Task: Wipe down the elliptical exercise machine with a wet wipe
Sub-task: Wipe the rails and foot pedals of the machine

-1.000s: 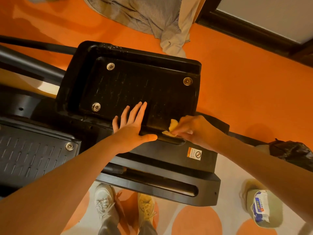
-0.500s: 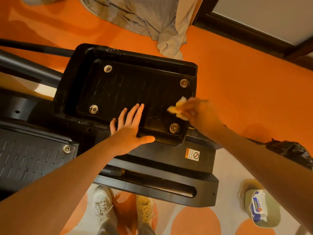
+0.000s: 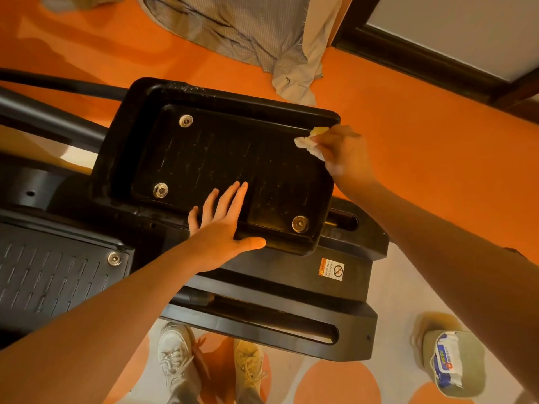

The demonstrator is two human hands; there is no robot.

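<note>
The elliptical's black foot pedal fills the middle of the view, a ribbed tray with round metal bolts at its corners. My right hand grips a crumpled white wet wipe against the pedal's far right corner, on the raised rim. My left hand lies flat with straight fingers on the pedal's near rim, thumb along the outer edge. The second pedal sits lower at the left. The machine's black base frame runs below the pedals.
A pack of wet wipes lies on a green cap on the floor at lower right. My two shoes stand by the frame. Crumpled cloth lies on the orange carpet beyond the pedal. A dark skirting edge runs at upper right.
My right hand has swept the wipe from the pedal's near right corner up along its right side to the far right corner. My left hand has stayed put.
</note>
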